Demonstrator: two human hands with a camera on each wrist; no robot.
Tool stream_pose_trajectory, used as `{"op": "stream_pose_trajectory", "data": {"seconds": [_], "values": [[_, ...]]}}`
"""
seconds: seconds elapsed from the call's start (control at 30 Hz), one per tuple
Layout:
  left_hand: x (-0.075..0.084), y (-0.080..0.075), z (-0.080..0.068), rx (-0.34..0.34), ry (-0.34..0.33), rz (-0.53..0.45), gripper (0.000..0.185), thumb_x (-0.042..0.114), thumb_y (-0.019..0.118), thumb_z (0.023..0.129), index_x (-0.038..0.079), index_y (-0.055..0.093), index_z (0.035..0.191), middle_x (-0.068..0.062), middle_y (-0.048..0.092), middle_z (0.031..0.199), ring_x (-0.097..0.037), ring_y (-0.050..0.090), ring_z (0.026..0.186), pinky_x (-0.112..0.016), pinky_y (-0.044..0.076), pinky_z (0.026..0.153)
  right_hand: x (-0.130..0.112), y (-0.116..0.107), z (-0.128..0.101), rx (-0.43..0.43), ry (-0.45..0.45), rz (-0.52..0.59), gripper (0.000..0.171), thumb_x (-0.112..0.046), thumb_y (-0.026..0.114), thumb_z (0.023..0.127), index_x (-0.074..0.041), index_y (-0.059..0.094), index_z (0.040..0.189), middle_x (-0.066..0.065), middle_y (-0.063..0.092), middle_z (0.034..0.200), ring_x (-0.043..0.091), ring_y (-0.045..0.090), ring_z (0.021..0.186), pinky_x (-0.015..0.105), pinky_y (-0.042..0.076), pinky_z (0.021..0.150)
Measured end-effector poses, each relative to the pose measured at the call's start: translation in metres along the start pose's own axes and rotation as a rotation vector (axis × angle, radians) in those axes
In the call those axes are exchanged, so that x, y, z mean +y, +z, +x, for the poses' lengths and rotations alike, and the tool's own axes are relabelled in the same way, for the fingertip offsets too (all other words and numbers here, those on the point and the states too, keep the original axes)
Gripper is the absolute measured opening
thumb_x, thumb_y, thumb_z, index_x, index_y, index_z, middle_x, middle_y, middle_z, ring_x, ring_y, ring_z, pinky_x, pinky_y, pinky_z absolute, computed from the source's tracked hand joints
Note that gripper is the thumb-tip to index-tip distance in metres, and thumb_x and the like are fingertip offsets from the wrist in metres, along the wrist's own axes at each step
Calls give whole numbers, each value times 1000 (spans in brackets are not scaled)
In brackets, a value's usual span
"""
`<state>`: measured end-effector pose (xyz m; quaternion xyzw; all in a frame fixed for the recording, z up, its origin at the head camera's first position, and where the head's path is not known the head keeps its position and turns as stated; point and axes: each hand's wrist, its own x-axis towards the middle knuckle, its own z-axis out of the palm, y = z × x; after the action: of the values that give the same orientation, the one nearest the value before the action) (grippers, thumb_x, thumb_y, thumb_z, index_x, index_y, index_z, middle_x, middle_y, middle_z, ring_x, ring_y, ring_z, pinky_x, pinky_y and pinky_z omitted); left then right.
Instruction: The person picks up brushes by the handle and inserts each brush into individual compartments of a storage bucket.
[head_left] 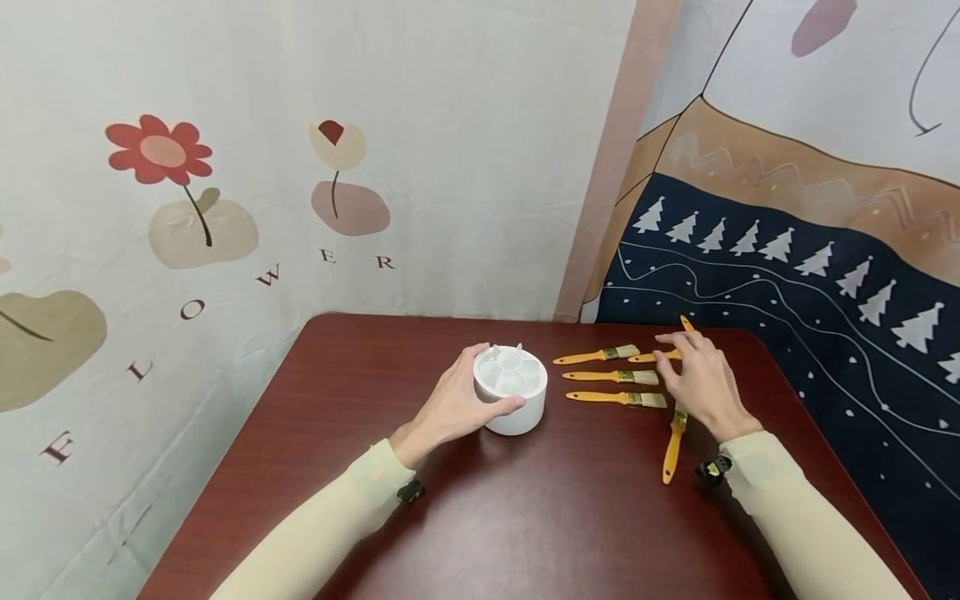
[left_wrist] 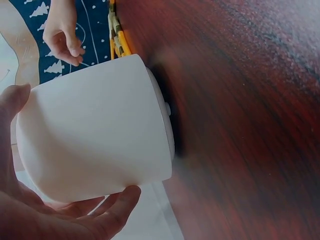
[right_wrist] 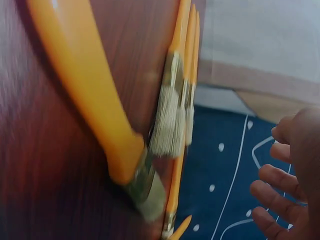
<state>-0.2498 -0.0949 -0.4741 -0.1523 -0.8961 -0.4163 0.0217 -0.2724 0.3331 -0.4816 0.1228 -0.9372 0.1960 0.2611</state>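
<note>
Here the left hand [head_left: 453, 408] wraps around a white round pot [head_left: 511, 389] that stands upright near the middle of the dark red table [head_left: 525, 517]; the thumb lies along the pot's near side and the fingers curl round its far side, so the pot sits inside the grasp. The left wrist view shows the same hold from close by, with the pot's smooth wall [left_wrist: 95, 130] between the thumb at the top and the fingers below, its base on the tabletop. The pot's top is divided into petal-shaped wells around a small centre. To the right of the pot lie three yellow-handled paintbrushes [head_left: 615, 377] in a row, one behind another, bristles pointing right, close to the pot but apart from it. The right hand [head_left: 701, 379] hovers over their bristle ends with fingers spread and relaxed, gripping nothing; its fingertips are at a fourth brush [head_left: 654, 357] lying just behind the row, though whether they touch it I cannot tell. A fifth brush [head_left: 672, 446] lies under the heel of that hand, its handle pointing toward the person. In the right wrist view that brush [right_wrist: 90, 100] fills the foreground, with the others' bristles beyond it and the fingers loose at the edge. Both sleeves are cream-coloured.
</note>
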Motion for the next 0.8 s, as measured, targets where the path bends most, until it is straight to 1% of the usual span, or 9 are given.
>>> {"op": "stream_pose_trajectory", "data": {"seconds": [0.07,0.23,0.3,0.47,0.7,0.8], "values": [[0,0,-1,3,-5,0,109,58,98,87,15,46,173,-12,61,168,-36,67,149,-57,58,123,7,-1,1,8,17,-3,31,-13,79,110,1,78,138,31,73,137,53,70,110,74,62,98],[1,-1,-2,13,-13,-6,107,58,99,87,17,48,172,-11,63,167,-35,68,147,-55,58,122,25,-3,2,8,76,5,34,-15,76,112,3,76,140,35,70,140,56,69,113,74,62,95],[1,-1,-3,11,-13,-12,107,57,99,86,17,48,172,-11,62,168,-35,68,147,-55,58,122,31,-4,2,2,106,5,34,-16,75,113,5,76,141,36,69,141,57,68,116,75,61,96],[2,0,-3,11,-9,-22,108,58,99,86,17,47,172,-12,62,168,-35,69,146,-56,59,122,47,-5,1,-17,185,-7,39,-17,74,114,8,72,143,39,66,143,59,68,115,76,60,99],[2,-1,-3,10,-1,-11,108,57,99,88,14,47,173,-13,62,168,-36,68,147,-55,58,122,67,-5,6,-113,310,-14,48,-21,73,114,9,66,150,43,60,147,62,67,113,76,59,90],[3,-1,-3,9,6,-13,108,56,98,88,13,46,173,-13,62,168,-36,68,147,-56,58,122,73,-5,7,-158,361,-20,51,-23,72,114,10,63,152,43,59,147,63,66,114,78,59,89]]}}
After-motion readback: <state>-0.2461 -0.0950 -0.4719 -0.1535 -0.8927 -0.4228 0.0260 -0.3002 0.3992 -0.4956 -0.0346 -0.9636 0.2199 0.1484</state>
